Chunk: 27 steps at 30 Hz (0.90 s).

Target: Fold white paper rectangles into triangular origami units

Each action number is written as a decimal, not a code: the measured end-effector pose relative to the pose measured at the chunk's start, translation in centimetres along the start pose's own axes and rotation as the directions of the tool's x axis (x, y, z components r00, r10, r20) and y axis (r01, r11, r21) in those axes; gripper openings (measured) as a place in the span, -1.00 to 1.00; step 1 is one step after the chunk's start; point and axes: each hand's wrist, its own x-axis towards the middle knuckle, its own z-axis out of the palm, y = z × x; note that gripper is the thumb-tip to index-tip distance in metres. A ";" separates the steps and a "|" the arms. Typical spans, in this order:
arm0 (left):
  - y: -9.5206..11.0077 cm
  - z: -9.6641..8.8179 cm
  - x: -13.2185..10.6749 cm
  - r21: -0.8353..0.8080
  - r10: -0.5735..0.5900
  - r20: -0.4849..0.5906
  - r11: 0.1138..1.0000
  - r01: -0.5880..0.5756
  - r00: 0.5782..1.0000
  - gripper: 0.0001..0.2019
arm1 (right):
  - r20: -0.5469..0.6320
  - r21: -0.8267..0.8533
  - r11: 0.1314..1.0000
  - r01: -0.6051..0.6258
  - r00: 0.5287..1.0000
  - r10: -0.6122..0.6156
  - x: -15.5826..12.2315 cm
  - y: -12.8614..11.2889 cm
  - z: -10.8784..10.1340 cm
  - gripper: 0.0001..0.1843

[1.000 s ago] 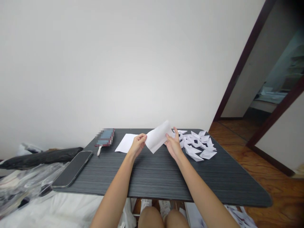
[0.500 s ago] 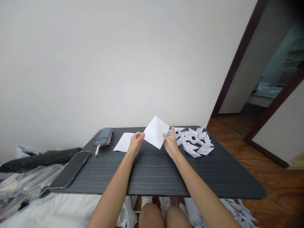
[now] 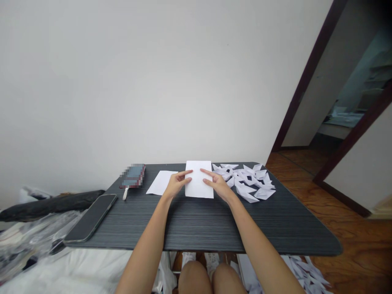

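Note:
A white sheet of paper (image 3: pixel 198 185) is squared up in front of me, tilted up so its top edge shows against the wall. My left hand (image 3: pixel 176 184) grips its left side, with thumb and forefinger on the front face. On the opposite side my right hand (image 3: pixel 219 185) holds the sheet the same way. The fingers behind the paper are hidden. Left of my left hand lies another white sheet (image 3: pixel 159 183). Just beyond my right hand is a cluster of folded white paper pieces (image 3: pixel 249 181).
On the dark table (image 3: pixel 202 228), a phone (image 3: pixel 92 218) lies at the left edge. Behind it is a blurred-out item (image 3: pixel 133 175) with a white strap. More folded papers (image 3: pixel 306 273) lie below the table at right. Plastic-wrapped goods (image 3: pixel 39 237) are piled at left.
The sheet has turned from a diamond to an upright rectangle and come lower. Both hands have shifted from its corners to its sides, thumbs and forefingers now on its face.

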 end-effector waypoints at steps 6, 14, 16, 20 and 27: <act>-0.6 -0.5 0.3 0.090 0.011 -0.024 0.996 -0.008 1.000 -0.61 | -0.015 -0.047 0.999 -0.016 1.000 0.015 0.1 0.4 -0.3 -0.47; -0.9 -0.4 0.0 0.586 0.232 0.108 0.770 -0.250 0.967 -0.60 | -0.091 -0.349 0.932 0.100 0.986 -0.140 0.4 0.7 -0.2 -0.58; -0.7 -0.2 -0.2 0.674 0.267 0.097 0.692 -0.260 0.959 -0.70 | -0.088 -0.413 0.903 0.118 0.982 -0.168 0.4 0.6 -0.1 -0.67; 0.0 0.4 -0.5 0.718 0.296 0.091 0.642 -0.269 0.951 -0.77 | -0.047 -0.444 0.884 0.147 0.981 -0.187 0.3 0.4 0.5 -0.76; 0.7 0.9 -0.4 0.460 0.206 -0.066 0.875 -0.154 0.976 -0.83 | -0.275 -0.286 0.933 0.218 0.914 -0.298 0.3 -0.5 0.2 -0.51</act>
